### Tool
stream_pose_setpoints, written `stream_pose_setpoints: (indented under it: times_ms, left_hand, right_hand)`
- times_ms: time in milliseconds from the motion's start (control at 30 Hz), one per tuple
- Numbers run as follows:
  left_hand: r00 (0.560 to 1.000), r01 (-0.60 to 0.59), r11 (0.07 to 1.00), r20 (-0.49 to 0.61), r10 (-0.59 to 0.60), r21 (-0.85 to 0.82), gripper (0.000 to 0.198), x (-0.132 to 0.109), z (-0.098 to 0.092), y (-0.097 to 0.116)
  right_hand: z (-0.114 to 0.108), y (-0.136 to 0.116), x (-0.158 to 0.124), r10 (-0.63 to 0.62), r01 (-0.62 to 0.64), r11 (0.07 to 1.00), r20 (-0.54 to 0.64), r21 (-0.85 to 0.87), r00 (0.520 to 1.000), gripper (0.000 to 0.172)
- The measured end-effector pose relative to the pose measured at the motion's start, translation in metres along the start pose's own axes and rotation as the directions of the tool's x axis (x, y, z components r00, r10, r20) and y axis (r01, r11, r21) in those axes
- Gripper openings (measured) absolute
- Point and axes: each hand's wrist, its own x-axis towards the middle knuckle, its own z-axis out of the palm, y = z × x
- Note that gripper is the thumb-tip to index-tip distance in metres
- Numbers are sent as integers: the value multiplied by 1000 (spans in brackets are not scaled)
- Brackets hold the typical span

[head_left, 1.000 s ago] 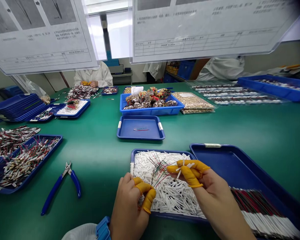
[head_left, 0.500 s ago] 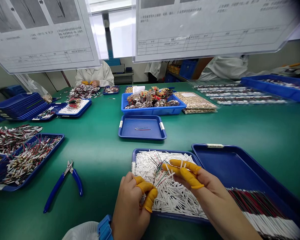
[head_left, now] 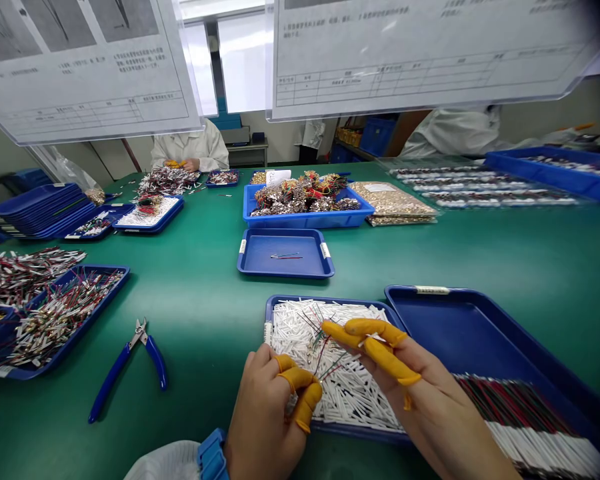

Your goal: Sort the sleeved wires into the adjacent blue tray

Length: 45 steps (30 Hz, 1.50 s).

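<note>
Green desk (head_left: 195, 300) | left hand (head_left: 273, 417) is clamping thin coloured wires (head_left: 327, 363) over the blue tray of white tubes (head_left: 305, 298) | right hand (head_left: 420, 380) is easing in closer, pinched shut just above that tray

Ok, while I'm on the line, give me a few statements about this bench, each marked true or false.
1. The left hand wears yellow finger cots. True.
2. The blue-handled side cutters lie inside a tray. False: they lie directly on the green bench top.
3. The right hand is above the blue tray of white tubes. True.
4. The small blue tray at mid-bench is heaped with gold terminals. False: it holds only a few thin wires.
5. A person in a white coat sits across the bench. True.
</note>
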Motion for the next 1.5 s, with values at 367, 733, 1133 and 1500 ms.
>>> stream_pose_setpoints:
  times_ms: [367, 733, 1133, 1500]
  left_hand:
    - [1000, 3, 1000, 14, -3, 13, 13, 0, 0, 0]
    - [999, -22, 1000, -32, 22, 5, 11, 0, 0, 0]
    - [998, -17, 1000, -57, 17, -5, 10, 1, 1, 2]
    - [998, -18, 1000, -55, 18, 7, 11, 1, 0, 3]
  right_hand:
    - [-9, 0, 3, -39, 53, 987, 94, -153, 995, 21]
    - [-5, -8, 3, -29, 84, 947, 180, -310, 983, 25]
    - [-8, -11, 4, -54, 97, 958, 164, -271, 985, 24]
    - [-13, -13, 5, -59, 116, 946, 191, -302, 980, 25]
